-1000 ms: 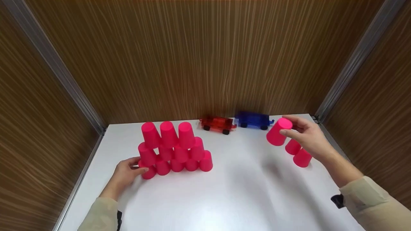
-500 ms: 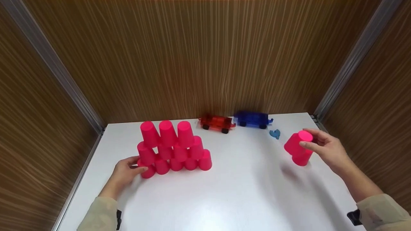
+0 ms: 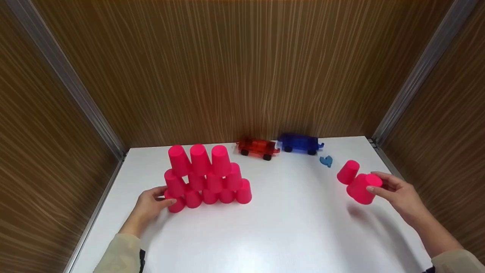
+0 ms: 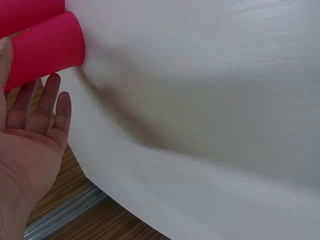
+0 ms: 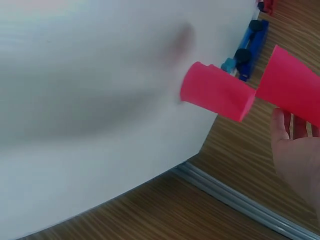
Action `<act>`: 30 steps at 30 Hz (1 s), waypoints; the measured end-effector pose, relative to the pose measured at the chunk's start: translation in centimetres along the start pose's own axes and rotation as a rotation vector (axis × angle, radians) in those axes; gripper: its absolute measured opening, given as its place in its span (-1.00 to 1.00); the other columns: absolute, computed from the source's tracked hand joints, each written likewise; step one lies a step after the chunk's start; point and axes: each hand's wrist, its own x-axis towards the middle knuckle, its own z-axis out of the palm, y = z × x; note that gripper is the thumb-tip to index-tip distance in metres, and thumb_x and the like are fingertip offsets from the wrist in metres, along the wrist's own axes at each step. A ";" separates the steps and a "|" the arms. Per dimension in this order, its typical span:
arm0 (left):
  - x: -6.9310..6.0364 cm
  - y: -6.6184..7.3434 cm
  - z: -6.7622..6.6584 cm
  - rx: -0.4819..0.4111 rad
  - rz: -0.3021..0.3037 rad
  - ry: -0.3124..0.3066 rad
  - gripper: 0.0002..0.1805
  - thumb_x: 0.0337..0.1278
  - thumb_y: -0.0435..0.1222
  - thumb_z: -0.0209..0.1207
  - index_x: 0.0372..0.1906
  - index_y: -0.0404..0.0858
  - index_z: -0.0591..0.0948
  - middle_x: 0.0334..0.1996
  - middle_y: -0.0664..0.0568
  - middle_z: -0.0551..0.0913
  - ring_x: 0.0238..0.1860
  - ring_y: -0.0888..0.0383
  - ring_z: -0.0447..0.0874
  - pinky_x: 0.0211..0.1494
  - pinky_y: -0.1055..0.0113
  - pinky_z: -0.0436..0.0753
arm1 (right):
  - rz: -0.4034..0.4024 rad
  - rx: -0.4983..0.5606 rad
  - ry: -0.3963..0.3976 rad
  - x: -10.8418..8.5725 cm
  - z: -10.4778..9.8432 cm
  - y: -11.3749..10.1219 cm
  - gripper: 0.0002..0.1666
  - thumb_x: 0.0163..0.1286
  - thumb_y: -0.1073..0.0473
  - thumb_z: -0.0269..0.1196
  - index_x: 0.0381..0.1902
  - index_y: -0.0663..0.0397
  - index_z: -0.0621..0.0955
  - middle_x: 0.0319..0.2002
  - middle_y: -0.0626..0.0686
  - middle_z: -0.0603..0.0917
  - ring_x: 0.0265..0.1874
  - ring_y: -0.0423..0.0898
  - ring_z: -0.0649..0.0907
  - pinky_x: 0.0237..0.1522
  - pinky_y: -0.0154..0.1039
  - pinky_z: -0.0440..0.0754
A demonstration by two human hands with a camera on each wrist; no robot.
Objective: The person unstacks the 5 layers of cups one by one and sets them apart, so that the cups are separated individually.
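Upside-down pink cups (image 3: 215, 183) stand stacked in three tiers on the left of the white table in the head view, several in the lower tiers and three on top. My left hand (image 3: 151, 204) holds the leftmost bottom cup (image 3: 176, 205), thumb in front; the left wrist view shows that cup (image 4: 47, 47) beside the spread fingers. On the right, my right hand (image 3: 401, 199) grips another pink cup (image 3: 363, 194) in the air, base up, thumb on its near side. Behind it, partly covered, stands one cup (image 3: 354, 184), and farther back another (image 3: 348, 172).
A red toy wagon (image 3: 257, 148) and a blue toy wagon (image 3: 300, 143) sit along the back wall. A small light-blue piece (image 3: 326, 161) lies near the blue one. Wood-grain panels (image 3: 242, 68) enclose the white table (image 3: 273, 235) at the back and sides.
My right hand has carried its cup rightward and nearer to me, past the two standing cups. The light-blue piece has come into sight. The left hand and the stack stay put.
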 end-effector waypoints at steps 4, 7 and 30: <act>0.1 -0.1 0.1 -0.001 -0.005 0.001 -0.18 0.26 -0.08 0.50 0.54 -0.25 0.46 0.37 -0.23 0.55 0.33 -0.21 0.57 0.30 0.00 0.66 | 0.035 0.001 -0.004 -0.3 -0.2 1.1 -0.18 0.48 -0.04 0.42 0.55 0.11 0.40 0.09 -0.28 0.58 0.01 -0.26 0.63 -0.03 -0.30 0.75; 0.1 -0.1 0.1 -0.008 -0.011 0.000 -0.16 0.25 -0.06 0.50 0.55 -0.24 0.45 0.38 -0.23 0.55 0.33 -0.21 0.57 0.30 0.00 0.66 | 0.063 0.006 -0.005 -0.5 -0.3 1.8 -0.15 0.48 -0.07 0.42 0.57 0.09 0.39 0.09 -0.30 0.57 0.01 -0.27 0.63 -0.02 -0.30 0.75; 0.0 -0.1 0.1 0.011 0.011 -0.007 -0.19 0.26 -0.09 0.49 0.53 -0.26 0.46 0.35 -0.24 0.56 0.31 -0.24 0.59 0.25 0.02 0.70 | 0.107 0.022 0.035 -0.3 -0.4 6.0 -0.06 0.47 0.01 0.45 0.58 0.31 0.29 -0.05 -0.50 0.56 -0.11 -0.54 0.60 -0.02 -0.49 0.66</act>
